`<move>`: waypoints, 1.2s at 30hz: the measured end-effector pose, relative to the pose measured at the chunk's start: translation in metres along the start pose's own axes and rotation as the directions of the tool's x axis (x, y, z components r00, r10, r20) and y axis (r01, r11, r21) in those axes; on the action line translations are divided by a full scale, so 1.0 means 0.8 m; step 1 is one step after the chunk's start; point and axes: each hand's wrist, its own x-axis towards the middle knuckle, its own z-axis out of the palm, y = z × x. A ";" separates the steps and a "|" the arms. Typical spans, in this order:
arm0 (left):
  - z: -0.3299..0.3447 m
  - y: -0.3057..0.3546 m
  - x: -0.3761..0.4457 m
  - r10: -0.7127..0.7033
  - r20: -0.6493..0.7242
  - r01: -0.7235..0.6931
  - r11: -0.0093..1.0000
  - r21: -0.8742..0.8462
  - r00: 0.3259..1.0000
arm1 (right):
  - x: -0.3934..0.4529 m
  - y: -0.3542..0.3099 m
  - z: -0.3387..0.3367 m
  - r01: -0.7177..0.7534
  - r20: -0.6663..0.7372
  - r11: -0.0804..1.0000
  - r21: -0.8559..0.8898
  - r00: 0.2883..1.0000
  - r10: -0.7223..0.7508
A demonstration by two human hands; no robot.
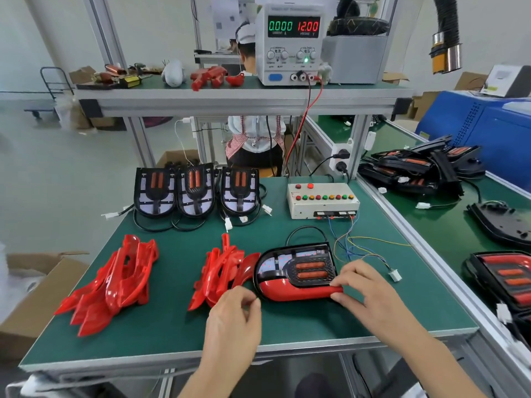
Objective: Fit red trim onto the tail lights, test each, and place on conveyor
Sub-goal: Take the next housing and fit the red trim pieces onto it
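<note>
Pinching the right end of the red trim (298, 293), my right hand (370, 291) holds it with thumb below and fingers on the upper edge, where the trim sits along the near side of the tail light (296, 268). That tail light lies flat on the green bench mat (172, 326), toward the right of centre, with its 2 orange bars facing up. My left hand (234, 314) is at the left end of the same unit; its fingers are curled near the trim's rounded corner, but I cannot tell whether they actually grip it.

Loose parts on the mat:
1. A pile of red trim pieces (221, 271) just left of the tail light, touching it.
2. A 2nd pile of red trim (115, 282) farther left, well apart from the 1st.
3. 3 untrimmed tail lights (195, 188) in a row at the far edge, with cables and white connectors.

The test box (321, 199) with its row of coloured buttons stands at the far right of the mat. The power supply (293, 44) on the upper shelf reads 0.000 and 12.00. The conveyor (431, 219) to the right carries more tail lights.
</note>
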 end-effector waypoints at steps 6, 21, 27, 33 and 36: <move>0.009 0.012 -0.005 -0.105 0.111 0.111 0.992 -0.057 0.988 | 0.004 0.000 0.013 -0.081 0.013 0.997 0.011 0.997 0.081; 0.030 0.038 0.012 -0.219 0.165 0.236 0.967 -0.091 0.962 | 0.002 0.007 0.018 -0.086 -0.075 0.989 0.124 0.993 0.096; 0.034 0.038 0.017 -0.200 0.159 0.217 0.971 -0.102 0.967 | 0.000 0.013 0.020 -0.078 -0.024 0.997 0.022 0.997 0.079; 0.034 0.035 0.020 -0.191 0.171 0.209 0.974 -0.092 0.966 | -0.006 0.015 0.024 -0.110 -0.039 0.993 0.052 0.993 0.112; 0.036 0.034 0.023 -0.177 0.178 0.201 0.972 -0.123 0.968 | -0.007 0.014 0.024 -0.123 -0.041 0.990 0.071 0.991 0.126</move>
